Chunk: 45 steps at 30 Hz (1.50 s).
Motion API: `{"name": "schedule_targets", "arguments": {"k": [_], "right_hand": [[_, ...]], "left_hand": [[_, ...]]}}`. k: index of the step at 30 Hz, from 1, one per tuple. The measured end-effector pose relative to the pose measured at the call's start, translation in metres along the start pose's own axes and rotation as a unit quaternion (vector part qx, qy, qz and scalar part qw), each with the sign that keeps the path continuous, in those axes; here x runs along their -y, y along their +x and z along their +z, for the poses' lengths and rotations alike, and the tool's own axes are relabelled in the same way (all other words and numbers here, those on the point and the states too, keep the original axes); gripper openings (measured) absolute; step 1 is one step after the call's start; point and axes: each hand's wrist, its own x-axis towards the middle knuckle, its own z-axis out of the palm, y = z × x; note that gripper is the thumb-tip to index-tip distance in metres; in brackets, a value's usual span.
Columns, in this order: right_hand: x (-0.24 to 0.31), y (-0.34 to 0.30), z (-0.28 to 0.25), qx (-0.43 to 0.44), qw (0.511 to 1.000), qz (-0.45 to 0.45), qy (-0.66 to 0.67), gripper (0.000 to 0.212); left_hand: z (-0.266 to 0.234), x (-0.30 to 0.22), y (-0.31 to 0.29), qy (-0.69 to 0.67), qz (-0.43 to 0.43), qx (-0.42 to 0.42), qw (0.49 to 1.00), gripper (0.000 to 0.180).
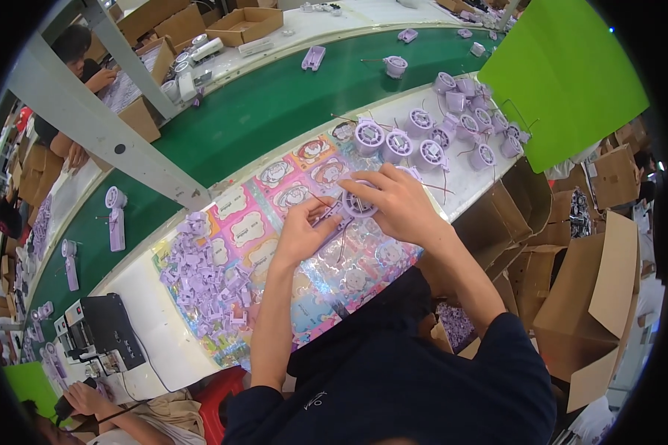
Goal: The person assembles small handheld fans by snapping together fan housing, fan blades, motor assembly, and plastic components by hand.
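While the left hand (306, 228) is gripping one side of a purple fan (360, 205), the right hand (401, 202) is clasping the other.

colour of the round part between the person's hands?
The round part is pale purple; best seen in the head view.

The round lilac housing (360, 203) looked to me like smooth, hard plastic with a soft satin finish, and the small lilac parts (208, 278) heaped nearby seemed moulded from similar stuff. The printed sheet (378, 259) had a slick, glossy film that threw back glints. From where I stood, the green belt (245, 111) showed a smooth, faint sheen, the open carton (583, 297) was matt brown cardboard, and the dark shirt (393, 371) was dull, soft cloth.
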Motion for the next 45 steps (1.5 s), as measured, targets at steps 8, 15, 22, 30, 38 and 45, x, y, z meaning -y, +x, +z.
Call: {"name": "schedule_targets", "arguments": {"k": [8, 15, 22, 30, 38, 45], "right_hand": [[0.0, 0.004, 0.011, -0.039, 0.998, 0.029, 0.038, 0.071], [0.015, 0.007, 0.037, -0.122, 0.975, 0.12, 0.142, 0.055], [0.061, -0.011, 0.092, -0.005, 0.976, 0.044, 0.212, 0.046], [0.038, 0.034, 0.111, -0.014, 0.992, 0.014, 0.123, 0.017], [-0.024, 0.153, 0.145, -0.012, 0.999, -0.032, 0.008, 0.017], [-0.054, 0.237, 0.148, 0.032, 0.988, -0.069, -0.133, 0.016]], "left_hand": [[0.008, 0.019, 0.002, -0.045, 0.026, -0.034, 0.998, 0.036], [-0.005, 0.013, 0.005, -0.139, 0.013, -0.146, 0.979, 0.033], [-0.013, 0.021, 0.013, -0.195, 0.028, -0.212, 0.957, 0.039], [-0.024, 0.032, 0.016, -0.262, 0.016, -0.313, 0.913, 0.036], [-0.022, 0.026, 0.023, -0.167, -0.03, -0.292, 0.941, 0.03], [-0.028, 0.046, 0.03, -0.007, -0.009, -0.274, 0.962, 0.014]]}}
